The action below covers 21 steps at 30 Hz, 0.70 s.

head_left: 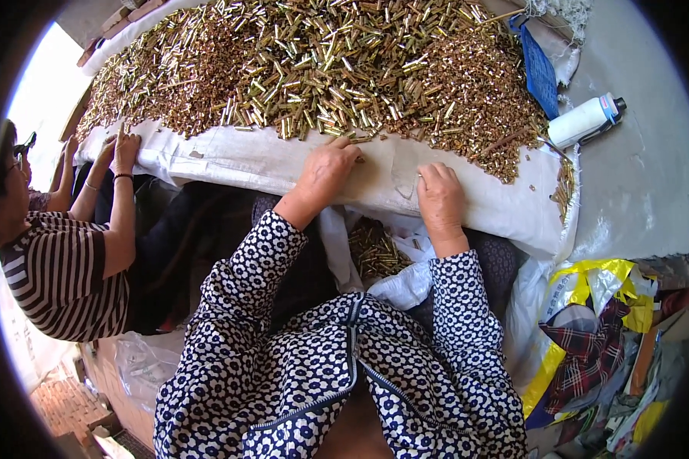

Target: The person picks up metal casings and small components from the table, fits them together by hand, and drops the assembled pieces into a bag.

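Observation:
A large heap of small gold-coloured metal sleeves is spread over a cloth-covered table, mixed with smaller copper-coloured pieces. At the heap's near edge lies my left hand, its fingers closed together beside a few sleeves; what they pinch is hidden. My right hand rests on the white cloth to the right, fingers curled, with a tiny glint at the fingertips too small to name. Between my forearms, below the table edge, an open white bag holds more sleeves.
At my left a person in a striped shirt reaches to the same heap, with another person's arm beyond. A white bottle and a blue plastic piece are at the table's right end. A yellow-and-white bag with cloth stands right.

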Tool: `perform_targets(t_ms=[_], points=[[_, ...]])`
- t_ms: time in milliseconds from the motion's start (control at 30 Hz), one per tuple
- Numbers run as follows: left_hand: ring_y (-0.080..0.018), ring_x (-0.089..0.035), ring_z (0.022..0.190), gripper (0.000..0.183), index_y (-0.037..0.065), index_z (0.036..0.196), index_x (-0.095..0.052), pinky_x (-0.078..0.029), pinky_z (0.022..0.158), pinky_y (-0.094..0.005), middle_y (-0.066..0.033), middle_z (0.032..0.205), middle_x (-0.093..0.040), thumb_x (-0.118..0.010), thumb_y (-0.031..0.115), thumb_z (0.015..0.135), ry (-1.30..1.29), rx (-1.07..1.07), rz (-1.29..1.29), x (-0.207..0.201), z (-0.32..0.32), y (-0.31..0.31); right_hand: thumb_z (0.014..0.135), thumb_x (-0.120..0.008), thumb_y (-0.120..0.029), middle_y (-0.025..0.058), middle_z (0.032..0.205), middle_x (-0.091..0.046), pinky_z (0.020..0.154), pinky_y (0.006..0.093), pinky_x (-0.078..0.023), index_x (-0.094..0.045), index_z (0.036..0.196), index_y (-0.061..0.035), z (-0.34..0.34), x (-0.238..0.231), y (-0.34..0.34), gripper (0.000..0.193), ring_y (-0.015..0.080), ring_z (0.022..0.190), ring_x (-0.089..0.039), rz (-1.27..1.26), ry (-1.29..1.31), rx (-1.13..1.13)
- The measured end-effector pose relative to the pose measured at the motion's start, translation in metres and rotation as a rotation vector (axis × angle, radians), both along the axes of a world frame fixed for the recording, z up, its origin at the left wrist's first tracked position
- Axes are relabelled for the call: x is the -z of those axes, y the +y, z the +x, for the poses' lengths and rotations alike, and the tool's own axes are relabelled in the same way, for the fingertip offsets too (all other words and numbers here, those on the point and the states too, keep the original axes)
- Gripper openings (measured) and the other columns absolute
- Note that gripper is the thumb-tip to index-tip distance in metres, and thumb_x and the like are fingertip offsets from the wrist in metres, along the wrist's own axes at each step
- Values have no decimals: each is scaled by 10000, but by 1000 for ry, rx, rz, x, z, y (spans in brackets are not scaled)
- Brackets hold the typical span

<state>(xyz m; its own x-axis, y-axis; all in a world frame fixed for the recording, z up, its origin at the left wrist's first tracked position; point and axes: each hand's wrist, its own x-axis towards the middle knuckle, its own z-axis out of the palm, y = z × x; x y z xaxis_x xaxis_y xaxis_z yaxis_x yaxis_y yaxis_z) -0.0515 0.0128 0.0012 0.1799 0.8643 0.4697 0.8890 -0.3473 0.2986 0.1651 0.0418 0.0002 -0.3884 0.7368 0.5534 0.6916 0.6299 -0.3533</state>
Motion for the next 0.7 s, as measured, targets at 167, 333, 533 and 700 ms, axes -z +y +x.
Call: perform_targets(t_ms=[167,333,533,700], points=[[-269,-559,750,81,58,789,-588,-456,644,-370,-90,785,-544,-551,104,733,120,-32,41,-9,3,-4,690,-572,-26,69,825,-580,698,368,-451,-578,749,-69,-1,-4,-5,73,268,783,-536,68,-57,43],[-182,-571,703,127,16,840,-610,-454,623,-285,-67,778,-593,-628,69,727,-562,46,-199,-13,10,-14,685,-577,7,61,776,-575,661,322,-463,-590,764,-65,-3,2,-9,108,228,733,-557,-45,99,22],[-61,-506,693,117,2,872,-599,-432,637,-219,-4,778,-593,-622,63,774,-772,66,-437,-23,16,-29,764,-615,15,-15,816,-576,679,170,-428,-592,885,-22,-23,-13,-27,128,43,758,-528,-875,923,-293],[-62,-502,705,109,6,880,-594,-425,640,-211,0,774,-577,-610,49,781,-769,115,-451,-22,17,-32,786,-607,-14,-18,789,-587,641,171,-429,-593,896,-10,-32,-15,-31,111,35,695,-520,-867,1082,-362]])
